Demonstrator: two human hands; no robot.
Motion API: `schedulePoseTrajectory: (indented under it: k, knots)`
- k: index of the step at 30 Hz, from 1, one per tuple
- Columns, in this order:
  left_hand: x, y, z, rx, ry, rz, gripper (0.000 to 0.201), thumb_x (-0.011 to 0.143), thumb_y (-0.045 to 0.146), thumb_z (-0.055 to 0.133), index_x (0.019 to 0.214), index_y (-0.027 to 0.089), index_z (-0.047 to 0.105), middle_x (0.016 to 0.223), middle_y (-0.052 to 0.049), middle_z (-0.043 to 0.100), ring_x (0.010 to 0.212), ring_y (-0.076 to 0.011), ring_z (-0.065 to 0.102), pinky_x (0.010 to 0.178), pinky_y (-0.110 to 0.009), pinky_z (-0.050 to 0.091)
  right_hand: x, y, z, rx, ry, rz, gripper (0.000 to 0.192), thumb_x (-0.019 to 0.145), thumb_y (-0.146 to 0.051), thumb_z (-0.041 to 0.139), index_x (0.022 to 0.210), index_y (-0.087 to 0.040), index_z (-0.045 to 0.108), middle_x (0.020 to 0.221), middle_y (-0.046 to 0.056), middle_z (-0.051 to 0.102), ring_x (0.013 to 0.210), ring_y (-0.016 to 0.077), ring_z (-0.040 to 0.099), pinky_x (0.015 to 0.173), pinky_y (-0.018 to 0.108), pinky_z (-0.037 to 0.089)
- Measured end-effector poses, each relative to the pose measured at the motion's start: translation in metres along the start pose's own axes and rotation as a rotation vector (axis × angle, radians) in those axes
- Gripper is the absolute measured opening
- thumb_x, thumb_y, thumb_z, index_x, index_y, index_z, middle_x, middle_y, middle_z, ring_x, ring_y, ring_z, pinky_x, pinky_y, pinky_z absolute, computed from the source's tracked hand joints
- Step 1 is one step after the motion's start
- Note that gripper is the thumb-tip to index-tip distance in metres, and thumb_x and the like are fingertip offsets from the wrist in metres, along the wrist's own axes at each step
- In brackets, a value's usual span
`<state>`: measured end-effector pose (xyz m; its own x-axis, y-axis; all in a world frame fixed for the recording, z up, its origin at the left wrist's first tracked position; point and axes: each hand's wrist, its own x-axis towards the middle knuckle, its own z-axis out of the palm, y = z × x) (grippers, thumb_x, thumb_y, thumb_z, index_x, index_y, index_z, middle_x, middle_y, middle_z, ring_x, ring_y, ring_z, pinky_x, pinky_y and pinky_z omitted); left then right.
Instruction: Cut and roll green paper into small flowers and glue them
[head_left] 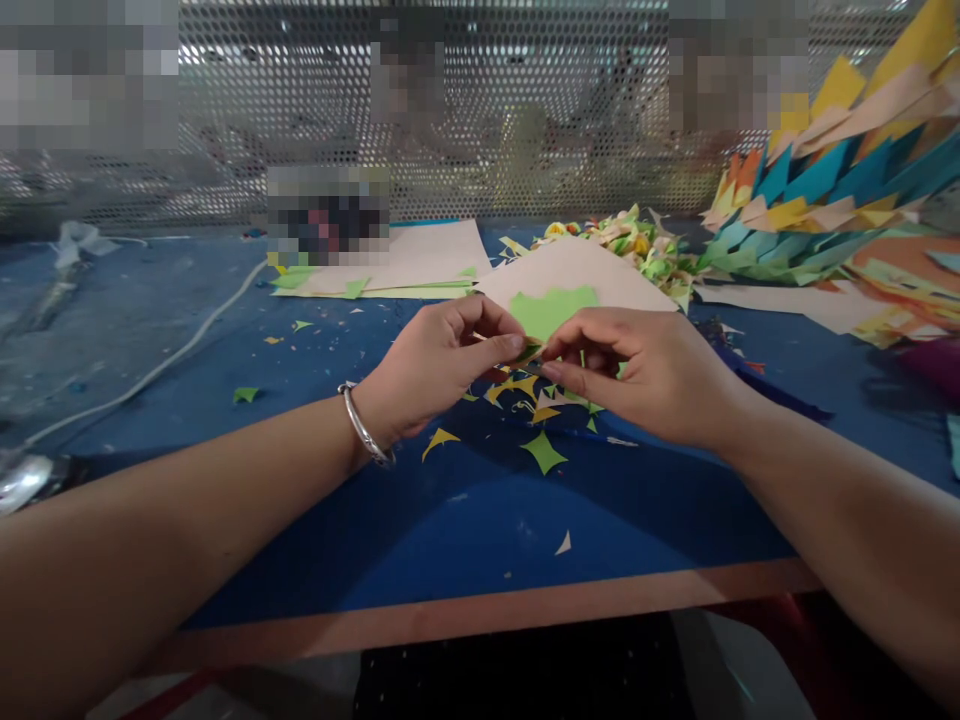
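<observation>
Over the middle of the blue table, my left hand (442,360) and my right hand (645,375) meet with their fingertips closed on a small piece of paper (531,352). Fingers cover most of that piece, so its full shape is hidden. Just behind it lies a green paper sheet with a wavy cut edge (553,308), on top of a pale pink sheet (592,265). Beneath and in front of the hands are yellow and green paper scraps, among them a four-pointed green scrap (544,453) and a curved yellow one (440,441).
Stacked paper sheets (435,255) lie at the back left. A heap of small paper pieces (637,245) sits behind the right hand, beside a layered folded-paper construction (832,190). A white cable (180,350) crosses the left side. Perforated metal mesh (480,140) stands behind the table.
</observation>
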<state>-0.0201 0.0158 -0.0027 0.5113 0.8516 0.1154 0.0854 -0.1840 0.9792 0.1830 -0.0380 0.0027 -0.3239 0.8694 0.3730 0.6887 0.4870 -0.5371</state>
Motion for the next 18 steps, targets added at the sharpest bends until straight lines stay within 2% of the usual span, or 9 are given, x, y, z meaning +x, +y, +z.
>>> schedulePoseTrajectory:
  k: [7,11,18]
  knots:
    - [-0.0049,0.0028,0.0073,-0.263,-0.047,-0.158,0.004,0.084,0.01,0.067,0.086,0.013,0.065,0.082,-0.001,0.07,0.077,-0.0114,0.07,0.076,-0.025,0.056,0.0004,-0.0003,0.0005,0.005,0.041,-0.019,0.019,0.088,-0.036,0.069,0.084,-0.018,0.067,0.066,-0.001,0.059,0.053,0.0098,0.049,0.048,0.023,0.037]
    - [-0.0047,0.0042,0.0076,-0.337,-0.082,-0.223,0.012,0.085,0.007,0.064,0.093,0.012,0.07,0.085,-0.003,0.073,0.077,-0.011,0.071,0.082,-0.026,0.057,0.0,0.0006,0.0007,0.008,0.036,-0.013,0.019,0.087,-0.036,0.069,0.086,-0.018,0.068,0.068,-0.001,0.06,0.053,0.0098,0.049,0.048,0.023,0.037]
    - [-0.0041,0.0063,0.0094,-0.409,-0.099,-0.27,0.013,0.084,0.003,0.062,0.084,0.012,0.071,0.078,-0.001,0.071,0.073,-0.0098,0.07,0.086,-0.027,0.057,-0.0003,0.0007,0.0016,0.042,0.032,-0.016,0.019,0.087,-0.037,0.07,0.088,-0.018,0.068,0.069,-0.001,0.061,0.052,0.0095,0.048,0.048,0.023,0.037]
